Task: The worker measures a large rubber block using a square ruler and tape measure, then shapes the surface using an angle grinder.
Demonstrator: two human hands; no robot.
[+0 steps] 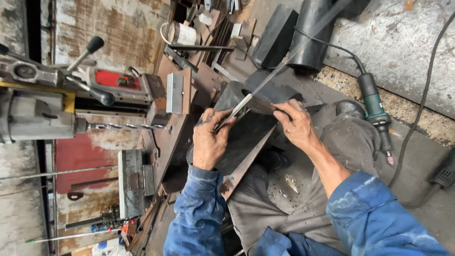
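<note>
The left hand (208,142) pinches the near end of a thin metal ruler (237,110) between thumb and fingers, so that grip is pressed together on the ruler. The right hand (296,124) has its fingers curled down onto the far part of the same ruler and onto the dark metal block (246,135) beneath it; whether that grip truly closes around the ruler or only presses on it cannot be told. The ruler lies slanted across the top of the block, between the two hands, touching both.

The block rests on the person's lap, over grey trousers (346,142), with a rusty flat steel strip (246,166) just under its lower edge. Both arms wear blue sleeves (379,213).

Beyond the left grip stands a drill press, its long twisted drill bit (123,126) pointing toward a small metal block (174,92) on the rusty surface (163,147). Beyond the right grip, on the concrete floor (407,38), lies a green power tool (374,106) with a black cable, well apart from the hand. Farther out sit two black cylinders (313,33) and a heap of scrap steel pieces (213,28).
</note>
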